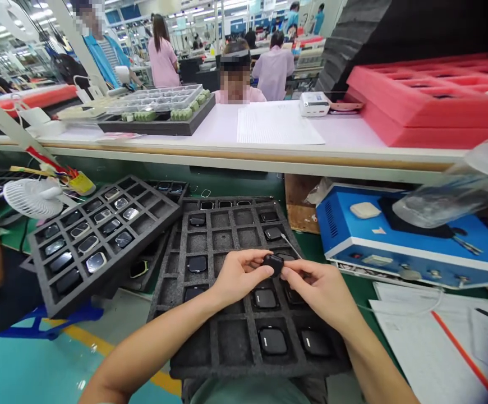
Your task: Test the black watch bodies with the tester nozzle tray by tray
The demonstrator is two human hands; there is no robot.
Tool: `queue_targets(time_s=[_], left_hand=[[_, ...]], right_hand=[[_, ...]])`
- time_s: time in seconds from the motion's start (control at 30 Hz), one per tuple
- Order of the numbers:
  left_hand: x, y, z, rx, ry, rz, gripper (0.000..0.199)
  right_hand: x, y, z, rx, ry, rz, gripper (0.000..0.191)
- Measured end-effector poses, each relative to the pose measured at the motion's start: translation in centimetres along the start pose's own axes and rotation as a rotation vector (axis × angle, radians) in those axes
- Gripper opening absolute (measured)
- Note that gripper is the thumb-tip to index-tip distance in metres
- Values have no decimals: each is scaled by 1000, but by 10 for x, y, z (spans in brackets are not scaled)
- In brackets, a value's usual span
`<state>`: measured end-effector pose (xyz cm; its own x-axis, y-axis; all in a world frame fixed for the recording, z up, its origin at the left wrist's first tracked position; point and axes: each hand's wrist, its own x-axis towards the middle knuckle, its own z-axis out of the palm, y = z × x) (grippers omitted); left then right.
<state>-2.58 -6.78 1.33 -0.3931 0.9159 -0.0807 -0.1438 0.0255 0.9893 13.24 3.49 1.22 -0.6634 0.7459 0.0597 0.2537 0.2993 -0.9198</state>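
Observation:
Between both hands, over the black foam tray, is a small black smartwatch body without a strap. My left hand pinches its left side with thumb and fingers. At its right edge, the thumb and fingertips of my right hand close on it too. A thin white cable runs from the tray toward my right fingers; where it ends is hidden. Below the hands, a watch body lies in a front compartment, with another watch body to its right. More sit in compartments farther back.
On the left, a tilted foam tray holds several watches, near a white fan. A blue box-shaped device stands right, beside papers. The shelf spans the back, bearing red foam trays. A person sits opposite.

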Motion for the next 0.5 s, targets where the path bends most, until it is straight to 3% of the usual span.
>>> queue_targets(time_s=[0.2,0.3,0.4,0.5], left_hand=[[-2,7,3,6,-10,-41,33],[-2,10,3,63,109,-9,31],[8,9,-3,47,290,46,40],[19,9,-7,-24,307,33,50]], right_hand=[[2,-6,6,-23,-7,42,27],[5,-10,3,-125,91,7,22],[13,-4,-19,-222,234,17,20],[20,7,-61,-289,396,72,21]])
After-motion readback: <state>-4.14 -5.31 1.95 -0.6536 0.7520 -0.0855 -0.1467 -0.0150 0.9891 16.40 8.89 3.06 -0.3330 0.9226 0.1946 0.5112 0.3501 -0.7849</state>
